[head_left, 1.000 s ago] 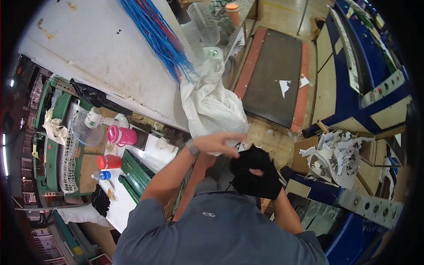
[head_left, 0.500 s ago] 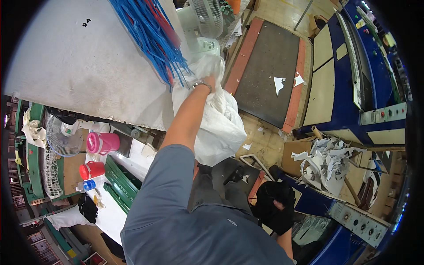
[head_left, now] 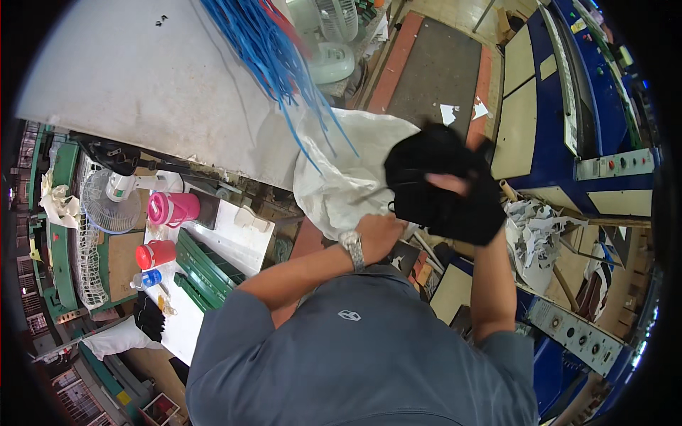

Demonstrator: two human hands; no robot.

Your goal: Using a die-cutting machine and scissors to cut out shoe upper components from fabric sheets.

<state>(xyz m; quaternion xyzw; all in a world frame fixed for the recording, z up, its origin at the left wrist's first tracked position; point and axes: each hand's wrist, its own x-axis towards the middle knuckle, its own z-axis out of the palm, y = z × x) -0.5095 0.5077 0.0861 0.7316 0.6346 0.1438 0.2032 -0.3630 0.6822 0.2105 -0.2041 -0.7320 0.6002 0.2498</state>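
A white woven plastic sack [head_left: 323, 192] hangs beside the table corner with its mouth spread. My left hand [head_left: 381, 236], bare with a metal watch at the wrist, is closed on the near edge of the sack. My right hand [head_left: 446, 186] wears a black glove with skin showing through a gap; it is over the sack's right side. Motion smears that hand, and its fingers cannot be made out. Long blue strips [head_left: 266, 60], with some red ones [head_left: 288, 28], dangle off the table into the sack's mouth.
The white table [head_left: 142, 85] spans the upper left. Left stand a fan [head_left: 110, 202], a pink jug [head_left: 174, 208], a red jug [head_left: 156, 253] and a green crate [head_left: 206, 270]. White scraps [head_left: 533, 234] are heaped at right, near a blue machine [head_left: 550, 121]. A dark mat [head_left: 433, 71] lies beyond.
My left hand has come from the sack's far side to its near edge. My gloved right hand has risen from my side to the sack. The sack's mouth has spread under the strips.
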